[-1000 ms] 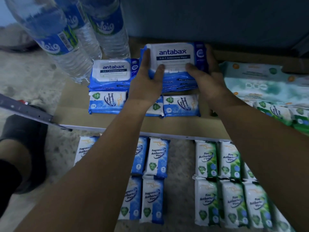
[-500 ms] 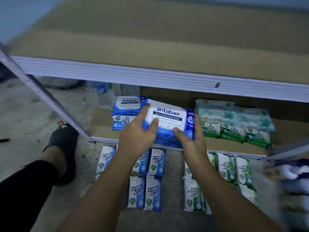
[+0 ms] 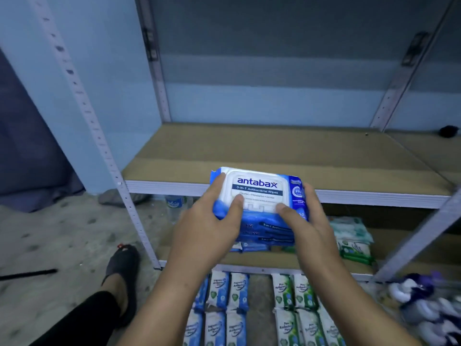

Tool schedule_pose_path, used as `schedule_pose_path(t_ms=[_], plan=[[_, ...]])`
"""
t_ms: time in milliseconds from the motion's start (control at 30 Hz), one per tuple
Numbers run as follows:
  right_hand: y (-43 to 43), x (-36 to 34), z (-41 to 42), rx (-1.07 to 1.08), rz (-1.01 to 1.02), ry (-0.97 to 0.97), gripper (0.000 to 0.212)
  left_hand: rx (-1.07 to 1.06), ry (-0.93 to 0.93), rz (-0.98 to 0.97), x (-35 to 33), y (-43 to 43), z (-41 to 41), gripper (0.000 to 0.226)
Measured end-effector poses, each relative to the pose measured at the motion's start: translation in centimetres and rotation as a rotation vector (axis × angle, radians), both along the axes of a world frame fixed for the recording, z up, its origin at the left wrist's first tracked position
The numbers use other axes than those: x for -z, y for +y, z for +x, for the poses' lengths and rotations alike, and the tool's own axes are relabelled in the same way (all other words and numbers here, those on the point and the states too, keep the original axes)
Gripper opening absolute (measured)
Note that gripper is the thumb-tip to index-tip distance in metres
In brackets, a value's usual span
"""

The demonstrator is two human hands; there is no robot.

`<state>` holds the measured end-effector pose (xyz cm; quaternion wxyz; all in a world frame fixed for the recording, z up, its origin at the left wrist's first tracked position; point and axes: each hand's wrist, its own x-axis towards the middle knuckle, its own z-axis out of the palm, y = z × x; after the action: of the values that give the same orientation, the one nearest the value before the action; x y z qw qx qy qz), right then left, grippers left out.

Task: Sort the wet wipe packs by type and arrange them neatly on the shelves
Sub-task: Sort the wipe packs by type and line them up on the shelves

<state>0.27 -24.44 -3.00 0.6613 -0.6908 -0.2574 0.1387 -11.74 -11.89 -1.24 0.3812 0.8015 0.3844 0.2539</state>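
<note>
A stack of blue wipe packs (image 3: 259, 188) is gripped at its two short ends, the left hand (image 3: 204, 228) and the right hand (image 3: 308, 228) being curled round it with the thumbs pressed on the top lid. It is held in the air just before the front edge of the upper shelf (image 3: 287, 151), its long axis lying along that edge. The bare board lies straight ahead of the fingers, so a level forward push by both hands alike is probably called for.

A stack of wipe packs (image 3: 258, 193) sits between the left hand (image 3: 207, 233) and the right hand (image 3: 309, 231), at the near edge of the upper shelf (image 3: 249, 148). Below, loose packs (image 3: 351, 238) lie at the right of the lower shelf (image 3: 274, 258). Nearer still, rows of packs (image 3: 262, 308) line the floor, with a foot (image 3: 122, 268) to their left.
</note>
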Motion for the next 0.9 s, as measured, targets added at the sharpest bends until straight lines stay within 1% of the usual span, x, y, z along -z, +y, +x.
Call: schedule_pose_path(t_ms=[67, 167, 367, 433, 533, 600, 667, 800, 900], plan=[[-0.1, -2.5, 0.5, -0.013, 0.011, -0.038, 0.046, 0.000, -0.041, 0.022, -2.0, 0.0, 0.3, 0.052], [0.4, -5.4, 1.8, -0.035, -0.014, -0.109, 0.044, -0.018, -0.056, 0.041, -4.3, 0.7, 1.4, 0.053], [3.3, -7.7, 5.6, -0.025, -0.047, -0.170, 0.043, -0.043, -0.072, 0.120, -6.2, 3.8, 4.5, 0.052], [4.6, -7.6, 6.9, -0.011, -0.048, -0.160, 0.046, -0.047, -0.056, 0.130, -6.3, 5.1, 5.7, 0.052], [6.3, -6.7, 9.2, 0.027, -0.068, -0.110, 0.067, -0.042, -0.029, 0.128, -5.6, 7.1, 7.7, 0.054], [7.4, -5.9, 10.5, 0.027, -0.086, -0.081, 0.074, -0.038, -0.020, 0.110, -4.9, 8.2, 8.9, 0.054], [8.3, -5.1, 11.5, 0.039, -0.119, -0.087, 0.073, -0.038, -0.011, 0.090, -4.1, 9.4, 9.9, 0.054], [9.8, -3.4, 12.9, 0.026, -0.216, -0.158, 0.062, -0.034, 0.022, 0.069, -2.4, 11.3, 11.4, 0.054], [10.9, -1.8, 13.6, -0.019, -0.280, -0.174, 0.060, -0.038, 0.058, 0.076, -1.0, 12.7, 12.2, 0.056]])
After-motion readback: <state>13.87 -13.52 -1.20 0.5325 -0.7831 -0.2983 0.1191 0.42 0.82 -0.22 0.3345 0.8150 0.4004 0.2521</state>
